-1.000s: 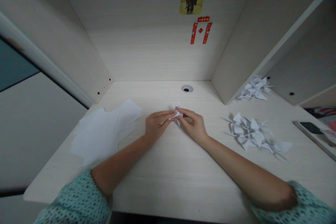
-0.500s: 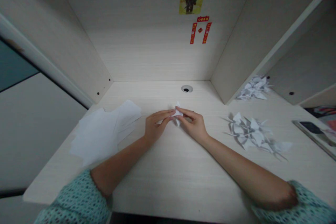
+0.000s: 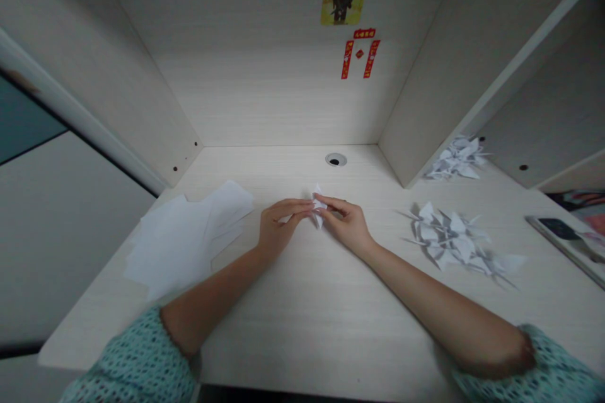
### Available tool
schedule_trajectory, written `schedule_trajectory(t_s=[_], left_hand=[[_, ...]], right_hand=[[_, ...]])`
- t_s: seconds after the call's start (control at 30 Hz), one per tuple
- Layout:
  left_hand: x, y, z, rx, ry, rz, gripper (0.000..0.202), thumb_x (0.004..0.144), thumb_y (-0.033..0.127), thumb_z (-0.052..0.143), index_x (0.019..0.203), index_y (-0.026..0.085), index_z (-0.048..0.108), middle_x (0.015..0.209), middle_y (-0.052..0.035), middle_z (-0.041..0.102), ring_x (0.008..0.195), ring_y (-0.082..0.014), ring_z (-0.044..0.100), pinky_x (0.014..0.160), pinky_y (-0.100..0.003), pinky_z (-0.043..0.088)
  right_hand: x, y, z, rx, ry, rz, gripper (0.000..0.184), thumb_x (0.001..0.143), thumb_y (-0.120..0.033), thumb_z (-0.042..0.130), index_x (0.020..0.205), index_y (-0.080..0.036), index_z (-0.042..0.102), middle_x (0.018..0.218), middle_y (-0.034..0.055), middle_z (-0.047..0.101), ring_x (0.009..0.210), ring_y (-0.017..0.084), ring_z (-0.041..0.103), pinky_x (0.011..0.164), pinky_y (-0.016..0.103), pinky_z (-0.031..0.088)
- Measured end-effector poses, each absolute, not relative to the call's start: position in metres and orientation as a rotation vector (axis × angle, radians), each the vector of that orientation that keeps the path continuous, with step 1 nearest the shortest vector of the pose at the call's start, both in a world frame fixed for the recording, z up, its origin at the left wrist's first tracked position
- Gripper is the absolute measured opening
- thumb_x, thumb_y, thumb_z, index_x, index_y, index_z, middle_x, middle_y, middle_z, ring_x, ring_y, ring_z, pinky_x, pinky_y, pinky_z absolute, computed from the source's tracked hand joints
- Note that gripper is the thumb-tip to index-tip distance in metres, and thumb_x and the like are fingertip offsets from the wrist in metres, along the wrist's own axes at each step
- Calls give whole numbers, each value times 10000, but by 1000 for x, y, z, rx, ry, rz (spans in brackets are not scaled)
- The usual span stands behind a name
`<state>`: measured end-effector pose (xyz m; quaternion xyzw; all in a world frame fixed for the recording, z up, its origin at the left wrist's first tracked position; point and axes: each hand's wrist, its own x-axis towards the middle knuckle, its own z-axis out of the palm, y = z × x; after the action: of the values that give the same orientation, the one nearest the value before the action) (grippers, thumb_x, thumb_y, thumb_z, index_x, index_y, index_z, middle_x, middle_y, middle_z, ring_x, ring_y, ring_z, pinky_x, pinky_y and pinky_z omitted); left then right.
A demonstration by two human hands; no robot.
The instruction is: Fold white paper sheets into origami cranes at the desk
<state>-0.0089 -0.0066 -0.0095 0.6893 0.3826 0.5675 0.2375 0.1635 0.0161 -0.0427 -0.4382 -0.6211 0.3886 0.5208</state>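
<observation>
While the left hand (image 3: 278, 225) and right hand (image 3: 345, 223) each keep a narrow fingertip grip on the small folded white paper (image 3: 318, 206) between them, over the middle of the counter (image 3: 302, 308), light, even pressure from both sides suits so small a fold.

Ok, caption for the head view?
Left hand and right hand pinch folded white paper between loose sheets and paper cranes on a pale desk.

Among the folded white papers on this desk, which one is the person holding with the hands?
The small folded paper piece, pinched between the left hand and right hand. The origami cranes in the nearer pile and farther pile lie apart, untouched, to the right.
</observation>
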Motion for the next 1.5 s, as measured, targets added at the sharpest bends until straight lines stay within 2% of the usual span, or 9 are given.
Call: schedule_trajectory(t_s=[0.07, 0.17, 0.23, 0.3, 0.37, 0.47, 0.67, 1.17, 1.5], left_hand=[[-10, -7, -8, 1897, 1116, 1552, 157, 795, 260, 678, 940, 248, 739, 1002, -42, 739, 952, -172, 676, 883, -322, 524], [-10, -3, -10, 1825, 1266, 1449, 491, 740, 283, 732, 1215, 262, 609, 1215, -58, 658, 1073, -189, 628, 894, -323, 501], [-11, 0, -12, 1761, 1364, 1294, 629, 732, 304, 736, 1318, 270, 512, 1203, -52, 663, 1063, -186, 627, 886, -312, 488], [-10, 2, -14, 1800, 1414, 1098, 443, 781, 361, 676, 1207, 262, 610, 1062, -28, 715, 963, -178, 649, 853, -297, 476], [-9, 2, -15, 1912, 1387, 939, 250, 818, 416, 615, 958, 236, 717, 909, -9, 729, 855, -168, 648, 802, -278, 460], [-7, 0, -14, 1958, 1298, 877, 280, 818, 449, 597, 782, 202, 724, 809, 1, 714, 771, -151, 630, 734, -249, 433], [-7, 3, -15, 1711, 1164, 871, 308, 795, 431, 606, 747, 143, 704, 699, -6, 671, 650, -125, 581, 618, -216, 407], [-11, 8, -21, 1467, 988, 930, 308, 727, 411, 664, 863, 140, 722, 830, -48, 705, 770, -175, 629, 706, -259, 459], [-10, 8, -23, 1352, 951, 930, 321, 691, 417, 717, 807, 118, 697, 733, -43, 683, 655, -141, 600, 608, -236, 438]], right_hand=[[163, 18, -43, -1056, -1435, 978, 350, 742, -378, 712, 1055, -222, 720, 1050, 78, 733, 841, 205, 669, 826, 368, 520], [163, 19, -41, -1007, -1356, 1026, 409, 757, -386, 699, 1129, -217, 677, 1086, 83, 715, 871, 205, 666, 822, 360, 516], [162, 17, -39, -934, -1378, 1024, 412, 772, -375, 688, 1156, -234, 652, 1112, 77, 701, 911, 202, 657, 839, 357, 506], [163, 15, -35, -898, -1442, 998, 322, 789, -362, 672, 1087, -241, 678, 1101, 68, 701, 966, 210, 642, 889, 371, 480], [163, 14, -33, -903, -1504, 969, 264, 799, -349, 662, 1039, -243, 692, 1070, 63, 709, 994, 219, 630, 926, 390, 452], [164, 13, -33, -885, -1533, 976, 251, 806, -329, 653, 1040, -240, 683, 1063, 64, 704, 992, 220, 624, 932, 396, 443], [163, 15, -36, -756, -1490, 1118, 267, 799, -285, 657, 1064, -251, 657, 1114, 65, 680, 1020, 209, 621, 936, 375, 448], [165, 14, -34, -827, -1592, 1229, 239, 806, -310, 617, 1019, -221, 679, 945, 39, 706, 886, 200, 637, 847, 350, 482], [167, 14, -41, -753, -1759, 1109, 274, 846, -205, 540, 1067, -273, 687, 1054, 51, 673, 1016, 213, 604, 924, 382, 441]])
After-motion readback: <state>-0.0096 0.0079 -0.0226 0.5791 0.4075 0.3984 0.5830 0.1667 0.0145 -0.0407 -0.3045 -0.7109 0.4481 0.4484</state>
